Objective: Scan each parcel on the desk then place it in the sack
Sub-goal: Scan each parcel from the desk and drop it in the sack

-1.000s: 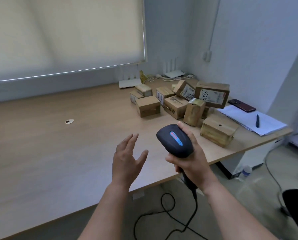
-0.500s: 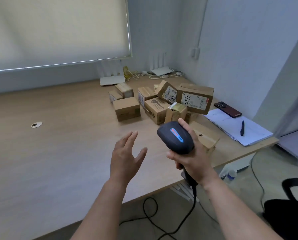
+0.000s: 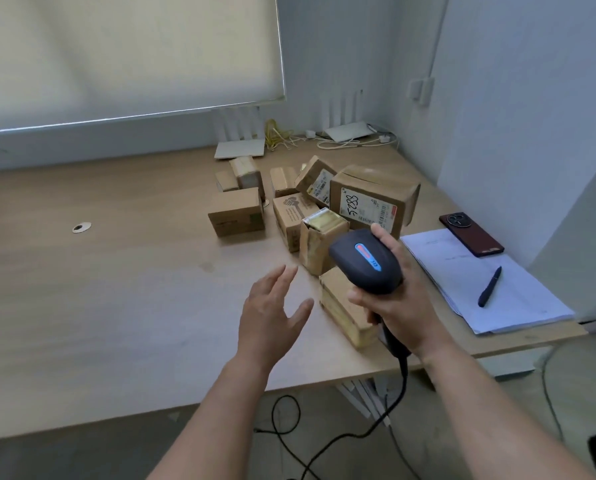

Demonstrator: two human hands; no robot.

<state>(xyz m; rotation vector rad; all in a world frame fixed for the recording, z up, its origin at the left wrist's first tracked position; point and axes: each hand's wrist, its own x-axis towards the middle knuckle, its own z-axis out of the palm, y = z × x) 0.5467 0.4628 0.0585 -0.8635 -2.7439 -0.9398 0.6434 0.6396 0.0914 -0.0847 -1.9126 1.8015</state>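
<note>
Right hand (image 3: pixel 398 299) grips the scanner (image 3: pixel 365 261); left hand (image 3: pixel 272 313) hovers spread and empty beside the nearest parcel (image 3: pixel 341 306), seemingly light, rigid cardboard, best grasped across its sides

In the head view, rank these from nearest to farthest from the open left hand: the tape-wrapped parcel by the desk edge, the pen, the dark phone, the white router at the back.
Measured from the left hand:
1. Tape-wrapped parcel, just to its right near the desk edge.
2. Pen, farther right on the papers.
3. Dark phone, far right by the wall.
4. White router, at the back under the blind.
</note>
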